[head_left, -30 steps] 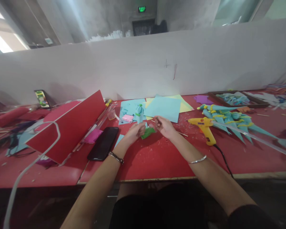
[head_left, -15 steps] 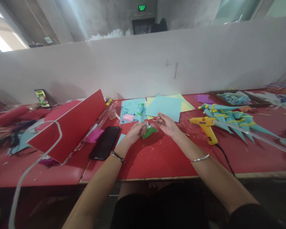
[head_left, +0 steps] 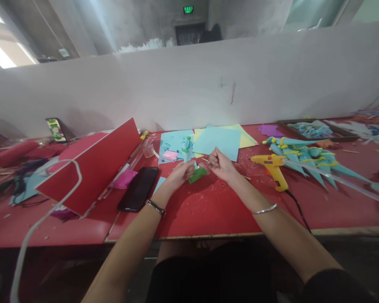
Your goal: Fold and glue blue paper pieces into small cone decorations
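My left hand (head_left: 183,170) is closed around the lower end of a light-blue rolled craft piece (head_left: 187,152), which stands upright with small green bits on its top and side. To the right of it, my right hand (head_left: 220,164) is raised with its fingers curled together. Whatever these fingers pinch, if anything, is too small to make out. Between the two hands lies a bright green packet (head_left: 198,174) on the red tabletop (head_left: 205,210). Light-blue sheets (head_left: 219,141) lie just behind the hands, partly over a yellow sheet.
A yellow glue gun (head_left: 273,166) with a clear stick and black cord lies right of my right arm. Beyond it are several blue cones (head_left: 306,155) with yellow trim. On the left are a black phone (head_left: 139,189), a leaning red board (head_left: 94,168) and a pale cable (head_left: 47,219).
My right hand has turned slightly and its fingers have curled in more, with the fingertips drawn a little to the right. My left hand and the blue craft piece have hardly moved.
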`<action>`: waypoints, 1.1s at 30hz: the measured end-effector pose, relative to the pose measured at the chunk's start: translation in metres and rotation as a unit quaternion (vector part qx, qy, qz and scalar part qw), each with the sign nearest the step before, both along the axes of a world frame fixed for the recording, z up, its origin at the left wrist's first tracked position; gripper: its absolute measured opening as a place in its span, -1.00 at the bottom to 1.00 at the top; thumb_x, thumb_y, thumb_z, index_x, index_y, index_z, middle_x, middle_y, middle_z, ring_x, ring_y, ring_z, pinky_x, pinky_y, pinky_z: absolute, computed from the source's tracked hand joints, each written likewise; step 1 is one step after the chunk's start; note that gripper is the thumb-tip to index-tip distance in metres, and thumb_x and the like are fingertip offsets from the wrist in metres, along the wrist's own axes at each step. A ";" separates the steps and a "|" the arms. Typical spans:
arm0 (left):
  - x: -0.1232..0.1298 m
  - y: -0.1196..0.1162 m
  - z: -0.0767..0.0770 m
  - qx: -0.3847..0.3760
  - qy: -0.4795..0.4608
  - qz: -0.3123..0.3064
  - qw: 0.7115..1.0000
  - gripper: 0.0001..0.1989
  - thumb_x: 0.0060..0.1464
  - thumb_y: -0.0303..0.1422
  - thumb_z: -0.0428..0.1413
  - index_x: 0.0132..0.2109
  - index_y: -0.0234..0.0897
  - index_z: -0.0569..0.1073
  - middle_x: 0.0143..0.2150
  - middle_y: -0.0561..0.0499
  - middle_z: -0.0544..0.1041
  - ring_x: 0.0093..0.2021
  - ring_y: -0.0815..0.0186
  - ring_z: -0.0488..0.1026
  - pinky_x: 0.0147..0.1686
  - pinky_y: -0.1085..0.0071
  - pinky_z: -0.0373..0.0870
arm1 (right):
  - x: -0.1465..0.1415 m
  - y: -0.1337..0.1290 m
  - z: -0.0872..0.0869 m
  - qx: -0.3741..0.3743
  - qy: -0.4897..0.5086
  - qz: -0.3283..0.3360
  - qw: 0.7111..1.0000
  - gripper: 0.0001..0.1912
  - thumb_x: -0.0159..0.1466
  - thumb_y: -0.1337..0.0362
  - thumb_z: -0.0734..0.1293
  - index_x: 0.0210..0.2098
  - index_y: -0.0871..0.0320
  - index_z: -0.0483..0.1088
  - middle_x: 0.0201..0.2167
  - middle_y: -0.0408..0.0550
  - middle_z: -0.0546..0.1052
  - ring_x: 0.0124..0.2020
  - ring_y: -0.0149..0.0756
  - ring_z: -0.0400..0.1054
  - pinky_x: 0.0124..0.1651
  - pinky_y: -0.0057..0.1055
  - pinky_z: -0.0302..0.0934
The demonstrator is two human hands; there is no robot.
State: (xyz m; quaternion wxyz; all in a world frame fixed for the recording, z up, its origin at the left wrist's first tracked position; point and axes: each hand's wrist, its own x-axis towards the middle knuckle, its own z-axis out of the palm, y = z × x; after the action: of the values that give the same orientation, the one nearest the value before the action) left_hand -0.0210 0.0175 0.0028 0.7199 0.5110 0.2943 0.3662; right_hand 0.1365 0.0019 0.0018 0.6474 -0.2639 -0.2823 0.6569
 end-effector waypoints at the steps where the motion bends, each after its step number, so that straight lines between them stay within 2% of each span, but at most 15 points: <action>1: 0.000 0.000 0.000 0.000 0.002 -0.001 1.000 -0.57 -0.08 -0.31 0.11 -0.65 -0.27 0.00 -0.71 0.23 -0.07 -0.72 0.59 -0.11 -0.72 0.56 -0.14 | 0.000 -0.001 0.000 0.003 -0.001 -0.001 1.000 -0.65 0.15 0.13 0.27 -0.63 0.15 0.12 -0.79 -0.36 0.03 -0.75 -0.59 -0.06 -0.55 -0.64 0.17; 3: 0.000 0.000 0.001 -0.001 0.005 -0.004 1.000 -0.57 -0.09 -0.30 0.12 -0.65 -0.27 0.00 -0.71 0.23 -0.08 -0.72 0.59 -0.12 -0.72 0.56 -0.15 | -0.001 -0.002 0.001 0.016 -0.002 0.004 1.000 -0.76 0.14 0.23 0.29 -0.58 0.17 0.23 -0.79 -0.36 0.08 -0.75 -0.61 -0.01 -0.52 -0.63 0.20; 6: 0.000 0.000 0.002 -0.004 0.007 -0.001 1.000 -0.57 -0.10 -0.30 0.12 -0.65 -0.27 0.00 -0.71 0.24 -0.09 -0.72 0.59 -0.12 -0.72 0.55 -0.16 | -0.003 -0.003 0.001 0.020 -0.013 0.008 1.000 -0.96 0.12 0.36 0.30 -0.46 0.19 0.34 -0.71 -0.30 0.27 -0.67 -0.58 0.17 -0.48 -0.60 0.24; 8: 0.000 0.000 0.001 -0.005 0.009 0.003 1.000 -0.57 -0.10 -0.30 0.12 -0.64 -0.27 -0.01 -0.70 0.24 -0.10 -0.71 0.59 -0.13 -0.72 0.54 -0.16 | -0.003 -0.004 0.001 -0.001 -0.022 0.005 1.000 -0.94 0.11 0.42 0.27 -0.40 0.19 0.37 -0.60 -0.22 0.40 -0.57 -0.55 0.28 -0.45 -0.58 0.26; 10: 0.000 0.001 0.001 -0.005 0.012 0.001 1.000 -0.56 -0.11 -0.29 0.13 -0.64 -0.26 -0.01 -0.70 0.23 -0.10 -0.71 0.59 -0.13 -0.71 0.53 -0.16 | -0.003 -0.003 0.001 -0.018 -0.022 0.003 1.000 -0.88 0.11 0.47 0.23 -0.39 0.19 0.37 -0.53 -0.18 0.44 -0.51 -0.53 0.32 -0.42 -0.57 0.28; 13: -0.001 0.001 -0.001 -0.003 0.010 0.000 1.000 -0.56 -0.11 -0.28 0.13 -0.64 -0.27 0.00 -0.70 0.24 -0.10 -0.71 0.59 -0.13 -0.71 0.54 -0.17 | -0.002 -0.001 -0.001 -0.006 -0.009 0.004 1.000 -0.83 0.10 0.51 0.19 -0.39 0.19 0.36 -0.61 -0.24 0.36 -0.59 -0.57 0.25 -0.41 -0.57 0.28; 17: -0.001 0.002 -0.002 0.006 0.006 -0.007 1.000 -0.56 -0.10 -0.27 0.12 -0.64 -0.27 0.00 -0.70 0.23 -0.08 -0.71 0.59 -0.12 -0.71 0.54 -0.17 | 0.001 0.002 -0.002 -0.001 0.024 0.003 1.000 -0.78 0.06 0.58 0.15 -0.44 0.17 0.30 -0.72 -0.34 0.16 -0.74 -0.62 -0.02 -0.58 -0.65 0.15; 22: -0.001 0.002 -0.002 0.010 0.005 -0.013 1.000 -0.56 -0.08 -0.28 0.11 -0.65 -0.26 -0.01 -0.70 0.23 -0.09 -0.72 0.58 -0.12 -0.72 0.55 -0.16 | 0.004 0.003 0.000 -0.021 0.045 -0.027 0.998 -0.85 0.07 0.51 0.16 -0.53 0.15 0.19 -0.75 -0.34 0.01 -0.75 -0.59 -0.09 -0.68 -0.68 -0.02; 25: -0.001 0.002 -0.001 0.010 0.006 -0.014 1.000 -0.57 -0.07 -0.29 0.10 -0.65 -0.26 -0.01 -0.71 0.24 -0.09 -0.72 0.58 -0.13 -0.72 0.55 -0.16 | 0.004 0.002 0.000 -0.002 0.040 -0.022 0.999 -0.86 0.07 0.51 0.17 -0.48 0.15 0.22 -0.73 -0.35 0.03 -0.74 -0.60 -0.10 -0.62 -0.67 0.02; 29: -0.001 0.000 0.000 0.010 0.006 -0.013 1.000 -0.58 -0.05 -0.30 0.09 -0.65 -0.26 0.00 -0.70 0.23 -0.09 -0.71 0.58 -0.13 -0.71 0.54 -0.16 | 0.003 -0.001 0.001 0.029 0.014 0.000 0.999 -0.85 0.06 0.51 0.16 -0.44 0.15 0.26 -0.68 -0.32 0.14 -0.69 -0.59 -0.01 -0.54 -0.64 0.09; 33: -0.001 -0.001 0.001 0.011 0.007 -0.014 1.000 -0.59 -0.06 -0.31 0.09 -0.64 -0.26 0.00 -0.70 0.23 -0.08 -0.71 0.58 -0.13 -0.71 0.53 -0.17 | 0.002 -0.003 0.002 0.036 -0.003 0.013 0.999 -0.81 0.06 0.50 0.13 -0.44 0.15 0.30 -0.66 -0.29 0.19 -0.67 -0.56 0.02 -0.54 -0.59 0.10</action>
State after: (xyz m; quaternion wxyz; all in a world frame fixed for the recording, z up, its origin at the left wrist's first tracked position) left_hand -0.0218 0.0169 0.0040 0.7171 0.5252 0.2887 0.3557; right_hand 0.1384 -0.0008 0.0043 0.6469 -0.2383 -0.3109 0.6542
